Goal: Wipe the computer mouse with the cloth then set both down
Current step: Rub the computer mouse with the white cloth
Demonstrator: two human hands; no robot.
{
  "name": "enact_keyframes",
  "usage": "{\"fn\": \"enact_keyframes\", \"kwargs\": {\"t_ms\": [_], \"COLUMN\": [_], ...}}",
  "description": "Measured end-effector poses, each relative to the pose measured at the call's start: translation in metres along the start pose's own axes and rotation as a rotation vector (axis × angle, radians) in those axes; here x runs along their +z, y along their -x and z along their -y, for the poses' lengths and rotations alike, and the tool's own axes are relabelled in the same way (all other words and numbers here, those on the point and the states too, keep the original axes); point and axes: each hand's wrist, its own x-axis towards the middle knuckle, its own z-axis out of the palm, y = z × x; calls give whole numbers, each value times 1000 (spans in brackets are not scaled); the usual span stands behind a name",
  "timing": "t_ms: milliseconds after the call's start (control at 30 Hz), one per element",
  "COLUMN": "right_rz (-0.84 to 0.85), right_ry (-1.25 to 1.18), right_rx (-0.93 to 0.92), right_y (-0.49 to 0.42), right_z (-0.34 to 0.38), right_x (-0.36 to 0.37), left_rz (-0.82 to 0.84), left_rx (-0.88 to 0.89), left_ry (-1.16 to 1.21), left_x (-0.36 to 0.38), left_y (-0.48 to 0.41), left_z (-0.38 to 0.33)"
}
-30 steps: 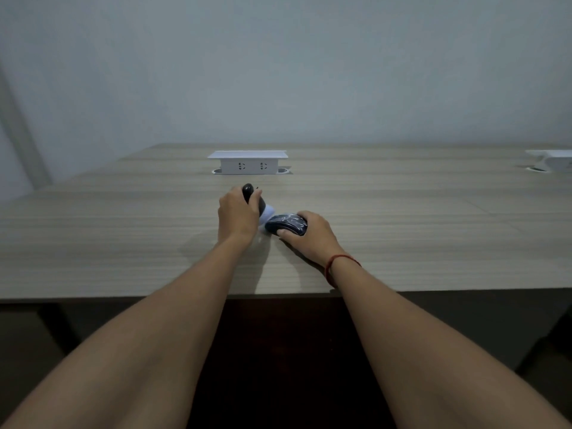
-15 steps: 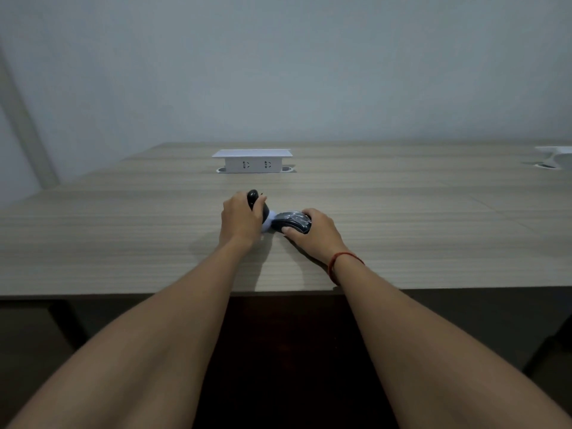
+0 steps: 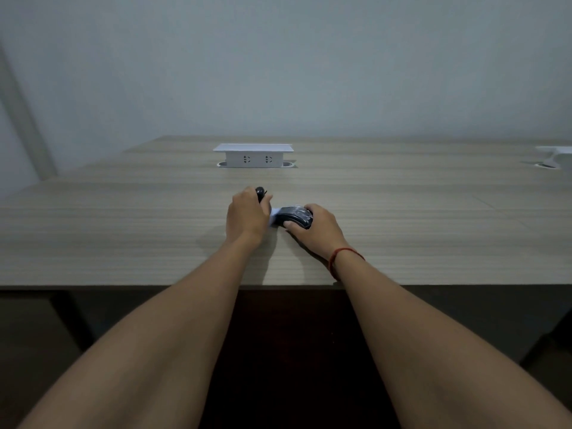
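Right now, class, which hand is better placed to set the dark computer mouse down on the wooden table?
Right hand: it grips the dark computer mouse just above the wooden table; the left hand holds another dark object.

Wood-grain table (image 3: pixel 123 243), white socket box (image 3: pixel 253 156) at back ctr, mouse (image 3: pixel 294 216) & pale cloth (image 3: pixel 274 215) near front

Mouse (image 3: pixel 294 217) on table (image 3: pixel 123 236), cloth (image 3: pixel 274 215) left of it (touching); socket box (image 3: pixel 253 155) behind.
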Motion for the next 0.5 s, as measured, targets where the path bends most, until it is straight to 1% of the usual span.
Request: {"fn": "enact_keyframes", "kwargs": {"t_ms": [133,267,367,500], "right_rz": [8,10,18,4], "right_ry": [18,63,67,27], "right_rx": [-4,-21,-33,-28], "right_y": [-1,-3,-5,-4], "right_z": [-1,-1,-3,-5], "right_x": [1,1,2,2], "left_rz": [-70,-77,-34,-24], "left_rx": [-115,-26,30,-25], "left_ry": [148,233,208,144], "left_x": [-5,-7,3,7], "left_y": [0,-14,-8,-1], "left_z": [2,-11,-16,-8]}}
